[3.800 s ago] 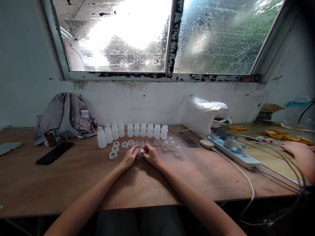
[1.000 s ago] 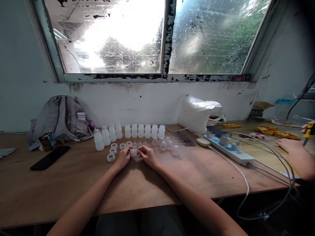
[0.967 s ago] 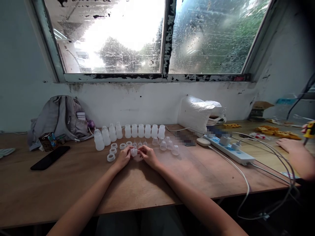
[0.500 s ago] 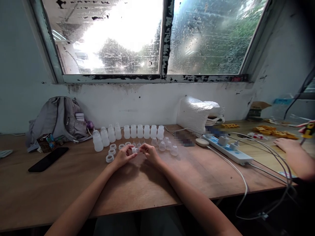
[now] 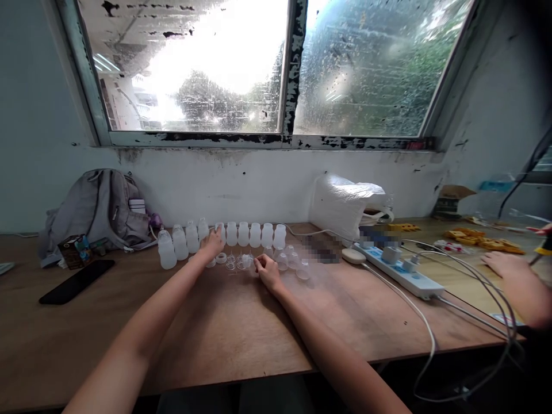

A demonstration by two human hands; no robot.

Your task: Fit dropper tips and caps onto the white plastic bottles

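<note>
My left hand (image 5: 211, 244) reaches forward to the leftmost open baby bottle (image 5: 221, 229) of the back row, its fingers closed around the bottle. In my right hand (image 5: 268, 270), held low over the table, a bottle collar with a clear nipple (image 5: 247, 261) is pinched between the fingertips. Clear nipples (image 5: 230, 263) stand just left of it. A white collar ring (image 5: 221, 258) lies below my left hand, and other rings are partly hidden by that arm. Several capped bottles (image 5: 166, 250) stand at left. Clear dome caps (image 5: 302, 270) sit right of my right hand.
A black phone (image 5: 77, 282), a small carton (image 5: 72, 252) and a grey backpack (image 5: 99, 210) are at left. To the right are a white bag (image 5: 338, 201), a power strip (image 5: 401, 271) with loose cables, and another person's hand (image 5: 502, 263) near yellow parts (image 5: 483, 237).
My left hand has left the collar and nipple and moved forward to the bottle row. My right hand keeps the collar and has shifted slightly right.
</note>
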